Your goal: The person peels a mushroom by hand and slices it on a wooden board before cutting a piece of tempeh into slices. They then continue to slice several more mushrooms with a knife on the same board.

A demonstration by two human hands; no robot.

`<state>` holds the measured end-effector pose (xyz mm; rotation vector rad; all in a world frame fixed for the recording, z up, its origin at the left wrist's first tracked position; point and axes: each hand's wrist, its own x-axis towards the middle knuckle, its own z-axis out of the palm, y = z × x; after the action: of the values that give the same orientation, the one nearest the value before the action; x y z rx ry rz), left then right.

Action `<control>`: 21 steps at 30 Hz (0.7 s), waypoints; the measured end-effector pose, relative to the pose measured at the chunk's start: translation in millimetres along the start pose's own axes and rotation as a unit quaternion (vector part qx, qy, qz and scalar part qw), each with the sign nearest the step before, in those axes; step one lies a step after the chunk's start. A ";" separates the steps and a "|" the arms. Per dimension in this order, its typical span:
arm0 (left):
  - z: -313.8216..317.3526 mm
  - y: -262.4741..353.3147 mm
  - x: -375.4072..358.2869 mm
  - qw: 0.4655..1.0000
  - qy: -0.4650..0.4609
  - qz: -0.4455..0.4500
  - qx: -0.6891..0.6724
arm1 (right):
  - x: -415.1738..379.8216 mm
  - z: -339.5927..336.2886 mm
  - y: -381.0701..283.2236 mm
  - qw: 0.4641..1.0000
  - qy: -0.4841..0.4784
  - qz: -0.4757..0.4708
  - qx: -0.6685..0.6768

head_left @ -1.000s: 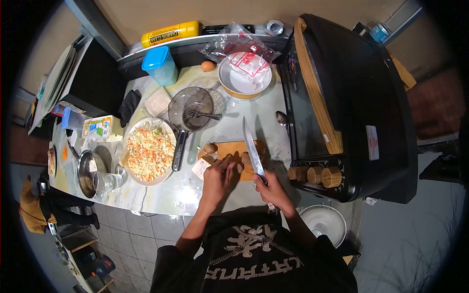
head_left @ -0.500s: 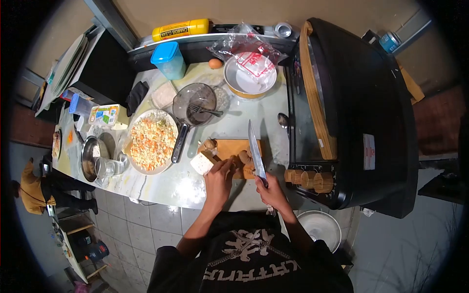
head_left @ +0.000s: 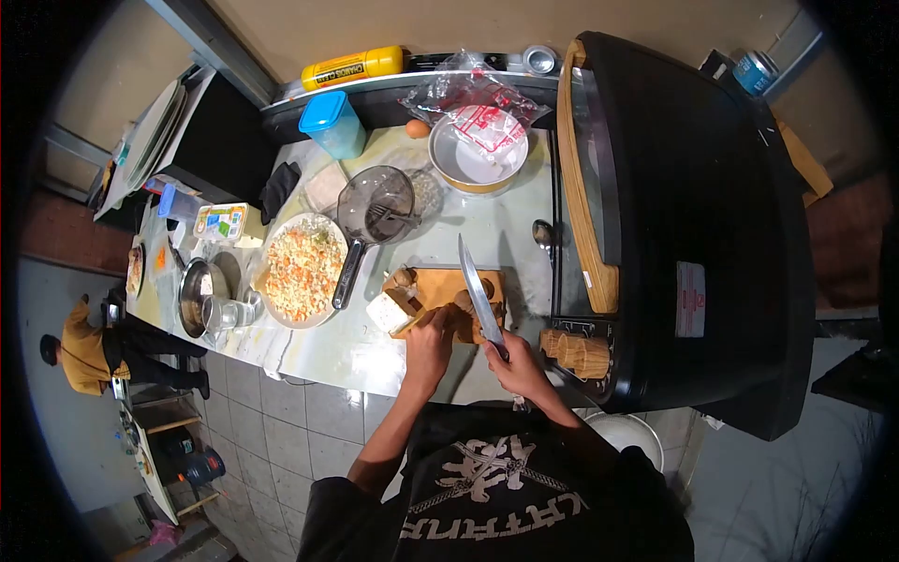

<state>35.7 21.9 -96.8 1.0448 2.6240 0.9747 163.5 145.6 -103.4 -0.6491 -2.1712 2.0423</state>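
The wooden cutting board (head_left: 433,281) lies near the counter's front edge. Over its front half my left hand (head_left: 428,351) is closed, fingertips bunched downward; what they pinch is hidden. My right hand (head_left: 521,367) grips the handle of a long kitchen knife (head_left: 477,288). The blade points away from me, tilted left, raised above the board's right side. Beside the fingers lie brown rounded pieces (head_left: 464,301), perhaps mushrooms, and a similar brown lump (head_left: 405,276) sits at the board's back left corner. A white block (head_left: 385,313) is at the board's left edge, left of my left hand.
Left stand a plate of chopped orange-and-white food (head_left: 304,272), a dark pan with a fork (head_left: 367,199) and a glass jug (head_left: 225,314). Behind are an egg (head_left: 417,129) and a bowl (head_left: 468,169) under plastic. A black oven (head_left: 702,187) borders the right; another person (head_left: 89,348) stands far left.
The camera view has shifted and turned slightly. My right hand and the knife have moved a little left, closer to my left hand, which stays on the board.
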 end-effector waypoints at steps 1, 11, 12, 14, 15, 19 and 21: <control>0.4 2.1 -1.6 1.000 0.004 -0.005 0.003 | 0.3 -1.6 1.7 1.000 -0.007 -0.002 0.001; 5.2 4.3 -2.0 1.000 -0.001 0.005 0.000 | 5.0 -7.7 -6.0 0.999 -0.029 -0.003 0.017; 5.4 3.5 -1.8 1.000 -0.003 0.004 0.015 | 5.6 -7.4 -6.7 0.999 -0.032 -0.006 0.023; 8.3 -3.8 -2.7 1.000 -0.008 0.009 0.013 | 6.9 -3.9 -1.1 0.998 -0.030 -0.046 0.032; 7.6 -4.1 -1.6 1.000 -0.015 0.016 0.010 | 8.5 -3.0 -1.2 0.995 -0.025 -0.083 0.041; 7.6 -4.5 -7.0 0.998 -0.030 0.023 0.054 | 9.0 -2.1 1.9 0.995 -0.025 -0.079 0.058; 7.4 -6.8 -7.0 0.997 -0.033 0.029 0.062 | 12.0 -1.6 10.5 0.996 -0.009 -0.072 0.050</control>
<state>39.8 17.4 -107.5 1.1652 2.6417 0.7824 155.7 151.6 -116.1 -0.4495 -2.0432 2.0733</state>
